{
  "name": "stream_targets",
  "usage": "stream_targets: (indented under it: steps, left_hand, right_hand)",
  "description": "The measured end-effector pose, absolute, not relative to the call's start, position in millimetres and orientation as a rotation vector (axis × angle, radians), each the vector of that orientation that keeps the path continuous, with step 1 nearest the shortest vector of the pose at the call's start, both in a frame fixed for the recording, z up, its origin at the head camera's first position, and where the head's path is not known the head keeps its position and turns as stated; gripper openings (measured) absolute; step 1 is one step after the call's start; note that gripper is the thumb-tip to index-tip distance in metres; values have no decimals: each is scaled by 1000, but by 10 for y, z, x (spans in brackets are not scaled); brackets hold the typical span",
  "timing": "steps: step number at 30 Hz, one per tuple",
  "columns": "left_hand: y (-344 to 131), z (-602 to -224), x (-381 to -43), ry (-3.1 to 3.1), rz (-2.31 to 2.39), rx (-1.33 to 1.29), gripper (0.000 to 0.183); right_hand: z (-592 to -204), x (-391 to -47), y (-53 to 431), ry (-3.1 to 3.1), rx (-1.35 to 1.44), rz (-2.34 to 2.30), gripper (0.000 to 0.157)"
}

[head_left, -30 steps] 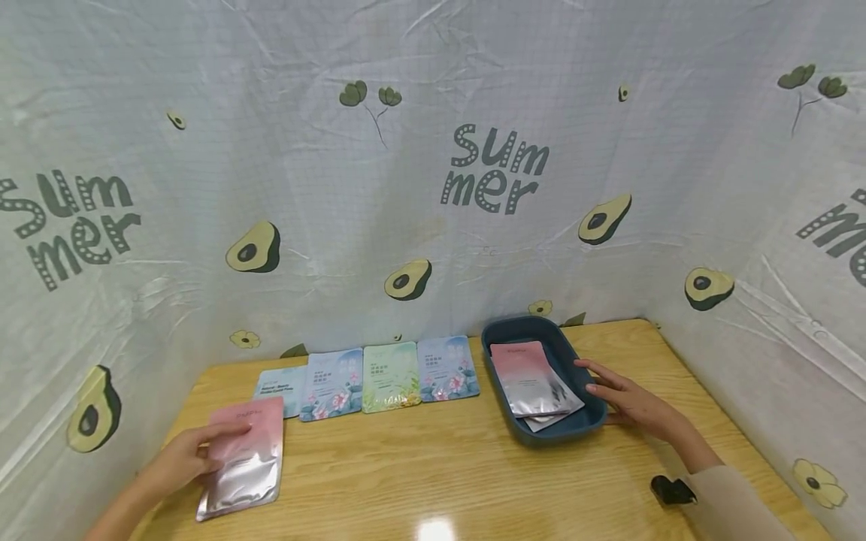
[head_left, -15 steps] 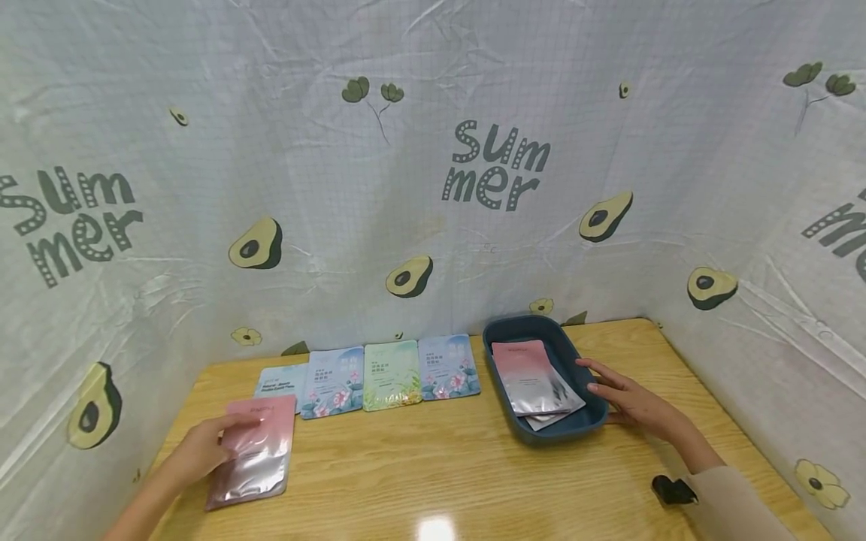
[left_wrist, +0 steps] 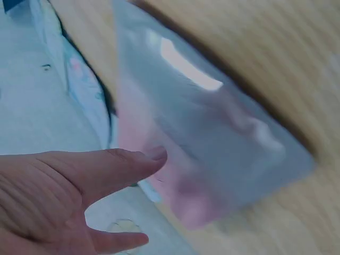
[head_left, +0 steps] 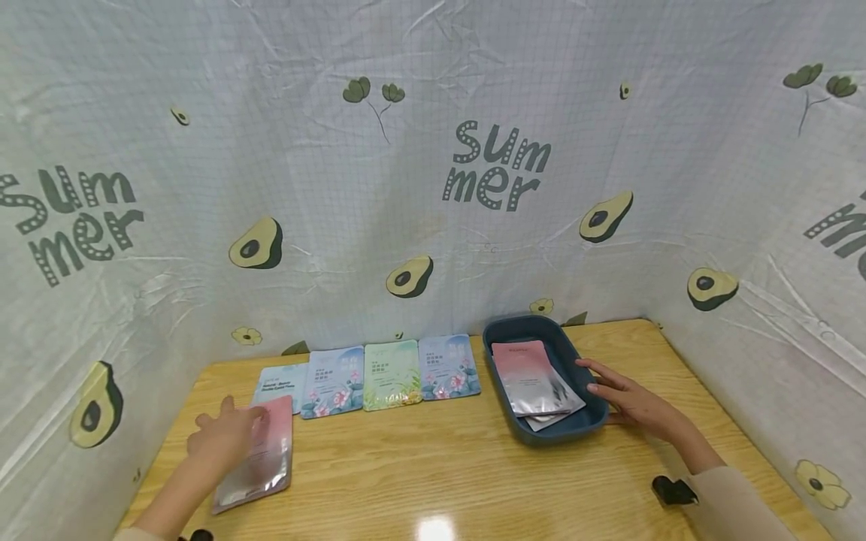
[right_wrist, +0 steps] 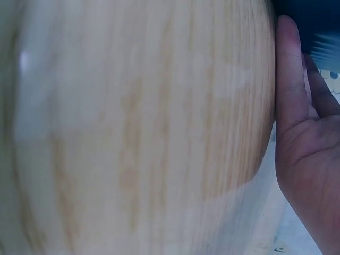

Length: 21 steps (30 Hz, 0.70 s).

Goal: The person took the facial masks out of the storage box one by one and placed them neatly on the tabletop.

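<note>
Though overlap obscures their number, the blue bin holds packets.

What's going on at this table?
A person's left hand is open over a pink-and-silver pouch on the wooden table; contact is unclear. Their right hand touches the side of the dark blue basin. Another pink-and-silver pouch lies inside. Four pastel pouches line the back.

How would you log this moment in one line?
Left hand: over pink packet | right hand: touching tub | in tub: another pink packet | table: four more packets in row
</note>
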<state>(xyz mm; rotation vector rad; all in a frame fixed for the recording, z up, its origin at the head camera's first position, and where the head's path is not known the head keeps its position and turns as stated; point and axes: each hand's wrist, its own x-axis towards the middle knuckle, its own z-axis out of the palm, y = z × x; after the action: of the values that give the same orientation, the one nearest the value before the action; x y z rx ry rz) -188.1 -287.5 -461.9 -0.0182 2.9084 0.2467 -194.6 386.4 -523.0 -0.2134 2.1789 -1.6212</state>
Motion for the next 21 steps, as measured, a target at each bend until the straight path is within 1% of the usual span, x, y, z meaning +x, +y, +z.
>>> stream_targets:
  steps: [4,7,9,11,17,21]
  left_hand:
    - [-2608,-4485,-1924,2968,256,64,41]
    - [-2376,-4408,-1983,3002,283,183,47]
    - [-2205,-4368,-2034,3007,319,268,56]
    - [-2024,-4339,-2084,3002,368,347,60]
    - [-1489,-4305,-2211,3004,471,551,56]
    - [-1148,-4289,-2260,2981,499,622,52]
  right_hand:
    - [-5230,-1947,3862,2178,-210,-1620,60]
    - [-5224,-1947,3864,2185,-206,-1616,60]
    - [-5220,-1946,3865,2187,-208,-1615,60]
    - [-5219,-1946,3865,2190,-210,-1611,60]
    - [-5231,-1944,3861,2193,-208,-1611,61]
    - [-5226,-1941,3858,2190,-211,-1619,61]
